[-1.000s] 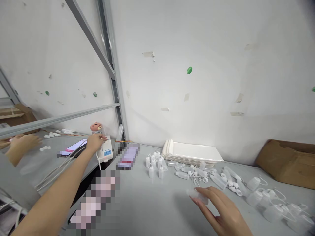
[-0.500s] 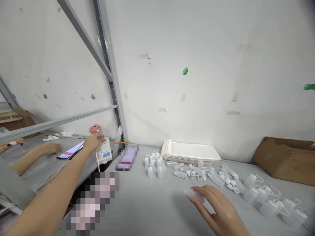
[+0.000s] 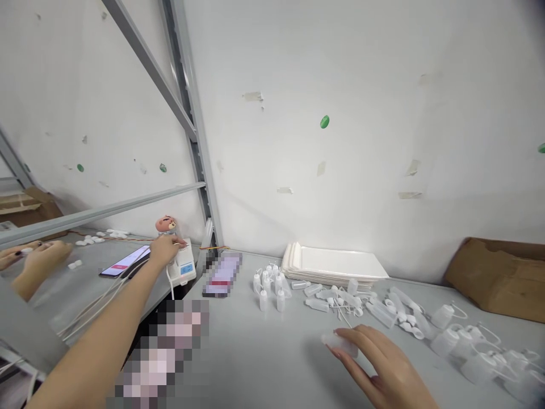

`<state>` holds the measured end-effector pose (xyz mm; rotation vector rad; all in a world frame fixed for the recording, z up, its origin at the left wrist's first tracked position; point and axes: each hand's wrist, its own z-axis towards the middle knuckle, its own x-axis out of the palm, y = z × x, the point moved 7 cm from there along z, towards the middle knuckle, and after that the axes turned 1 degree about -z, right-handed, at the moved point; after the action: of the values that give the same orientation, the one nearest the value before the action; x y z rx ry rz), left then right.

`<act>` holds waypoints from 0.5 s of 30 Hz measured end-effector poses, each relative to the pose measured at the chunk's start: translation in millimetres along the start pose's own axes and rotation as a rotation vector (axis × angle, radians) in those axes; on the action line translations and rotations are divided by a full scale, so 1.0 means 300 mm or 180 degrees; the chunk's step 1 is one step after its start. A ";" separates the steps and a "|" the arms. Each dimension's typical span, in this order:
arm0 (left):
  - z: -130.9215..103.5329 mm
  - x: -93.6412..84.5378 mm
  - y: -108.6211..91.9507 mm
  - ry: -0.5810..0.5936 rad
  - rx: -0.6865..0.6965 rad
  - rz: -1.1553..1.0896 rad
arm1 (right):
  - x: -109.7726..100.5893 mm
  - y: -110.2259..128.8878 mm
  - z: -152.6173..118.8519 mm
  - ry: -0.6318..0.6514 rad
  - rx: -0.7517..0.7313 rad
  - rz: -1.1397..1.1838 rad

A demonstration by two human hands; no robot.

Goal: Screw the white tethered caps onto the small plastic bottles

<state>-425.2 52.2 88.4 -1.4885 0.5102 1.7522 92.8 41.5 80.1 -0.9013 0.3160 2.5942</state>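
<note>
My right hand [image 3: 374, 358] pinches a small translucent bottle [image 3: 343, 343] between thumb and fingers, low over the grey table. My left hand [image 3: 168, 250] reaches far out to the white power strip [image 3: 186, 264], its fingers resting at the top by a plugged-in white cable. Whether those fingers grip anything is hard to see. Small capped bottles [image 3: 280, 300] stand upright in a group at the centre. Loose bottles [image 3: 317, 305] and white caps [image 3: 406, 322] lie scattered right of them. Larger capped bottles [image 3: 446, 341] stand at the right.
White trays [image 3: 340, 262] are stacked against the wall. A cardboard box [image 3: 498, 278] sits at the back right. A phone [image 3: 223, 275] lies near the metal post [image 3: 200, 153]. On the left table are another phone [image 3: 123, 262], a pink figurine [image 3: 166, 224] and another person's hands [image 3: 42, 258].
The view has shifted slightly. The other person's near hand has moved left to meet their other hand, uncovering white caps on the left table. My hands stay nearly in place.
</note>
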 end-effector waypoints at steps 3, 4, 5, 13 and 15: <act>0.004 -0.004 -0.002 -0.0093 -0.0010 0.0054 | 0.007 -0.004 -0.002 0.0009 -0.0022 -0.0014; 0.006 -0.006 -0.001 -0.0130 -0.0026 0.0071 | 0.008 -0.005 -0.003 0.0020 -0.0022 -0.0017; 0.008 -0.008 0.000 -0.0167 -0.0043 0.0085 | 0.010 -0.007 -0.005 0.0033 -0.0020 -0.0020; -0.003 -0.009 0.005 -0.0192 -0.0137 0.0166 | -0.011 0.014 -0.002 0.0003 -0.0099 -0.0009; -0.014 -0.009 -0.002 -0.0145 -0.0121 0.0200 | -0.011 0.011 -0.002 0.0013 -0.0074 0.0019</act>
<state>-421.9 48.6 90.1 -1.4696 0.5077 1.8496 94.2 37.4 82.0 -0.9149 0.2906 2.6069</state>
